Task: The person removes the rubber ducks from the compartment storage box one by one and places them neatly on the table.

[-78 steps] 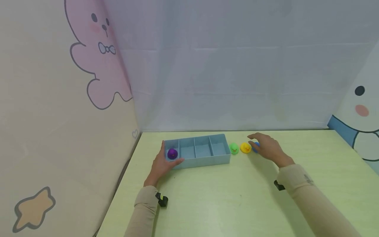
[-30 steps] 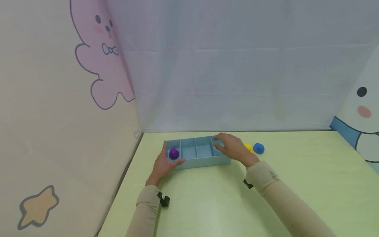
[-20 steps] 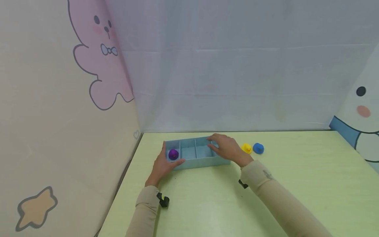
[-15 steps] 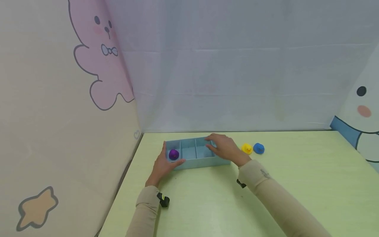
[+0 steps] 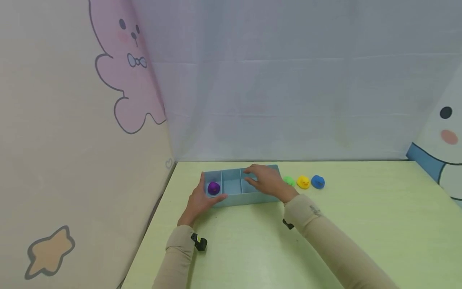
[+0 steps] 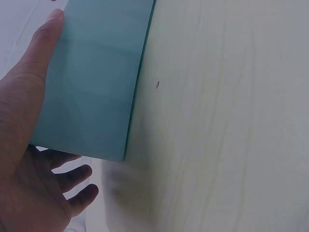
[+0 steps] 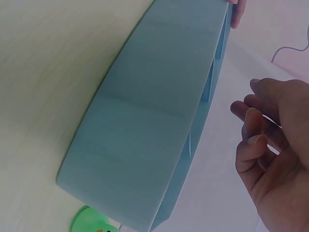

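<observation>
A light-blue divided box [image 5: 232,200] lies lengthwise on the table, with a purple rubber duck [image 5: 213,188] in its leftmost compartment. My left hand [image 5: 196,204] holds the box's left end, thumb along the front wall and the other fingers around the end; the left wrist view shows this left hand [image 6: 36,164] close up. Over the right part of the box hovers my right hand [image 5: 266,180]. In the right wrist view that right hand [image 7: 275,145] has loosely bent fingers with nothing between them, apart from the box wall. It hides part of the right compartments.
Right of the box, a green duck [image 5: 289,181], partly behind my right hand, a yellow duck [image 5: 303,182] and a blue duck [image 5: 318,182] stand in a row. A pale curtain [image 5: 288,100] borders the table's [image 5: 249,241] back edge; a printed cloth [image 5: 108,180] hangs left.
My right hand has moved left from beside the blue duck, past the yellow and green ducks, to above the box. The left hand stays on the box's left end; the purple duck stays put.
</observation>
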`<state>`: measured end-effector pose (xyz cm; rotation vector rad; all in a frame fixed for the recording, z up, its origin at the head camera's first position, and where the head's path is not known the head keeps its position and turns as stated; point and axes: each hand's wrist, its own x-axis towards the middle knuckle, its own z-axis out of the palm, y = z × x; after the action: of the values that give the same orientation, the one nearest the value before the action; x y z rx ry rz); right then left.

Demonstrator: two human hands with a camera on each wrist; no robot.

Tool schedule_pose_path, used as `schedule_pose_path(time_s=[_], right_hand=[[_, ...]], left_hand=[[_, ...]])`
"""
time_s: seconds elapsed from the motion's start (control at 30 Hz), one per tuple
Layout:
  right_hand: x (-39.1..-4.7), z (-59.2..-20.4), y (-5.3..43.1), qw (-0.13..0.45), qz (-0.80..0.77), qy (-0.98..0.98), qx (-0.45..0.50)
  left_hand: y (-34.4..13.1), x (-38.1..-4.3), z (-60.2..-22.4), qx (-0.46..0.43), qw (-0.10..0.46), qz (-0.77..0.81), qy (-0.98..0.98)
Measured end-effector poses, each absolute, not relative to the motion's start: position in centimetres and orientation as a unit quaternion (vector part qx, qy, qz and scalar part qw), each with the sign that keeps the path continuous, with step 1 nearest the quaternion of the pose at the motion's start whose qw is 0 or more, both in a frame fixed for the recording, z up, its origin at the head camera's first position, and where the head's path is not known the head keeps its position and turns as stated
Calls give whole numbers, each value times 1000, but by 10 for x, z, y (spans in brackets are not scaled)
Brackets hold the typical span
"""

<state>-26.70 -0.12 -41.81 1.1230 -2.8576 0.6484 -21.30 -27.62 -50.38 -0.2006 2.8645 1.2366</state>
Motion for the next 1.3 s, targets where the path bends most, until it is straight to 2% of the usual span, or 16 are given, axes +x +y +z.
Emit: schedule_pose_path(time_s=[0.4, 0.77, 1.3], right_hand=[[-268, -419, -21, -2, 201, -909, 366], [-269, -420, -44, -30, 210, -904, 370], [-272, -429, -71, -41, 214, -891, 399]], left_hand=[[-296, -213, -501, -39, 31, 423, 905], [-308, -227, -500, -4, 86, 451, 888], [-310, -229, -508, -10, 83, 481, 873]])
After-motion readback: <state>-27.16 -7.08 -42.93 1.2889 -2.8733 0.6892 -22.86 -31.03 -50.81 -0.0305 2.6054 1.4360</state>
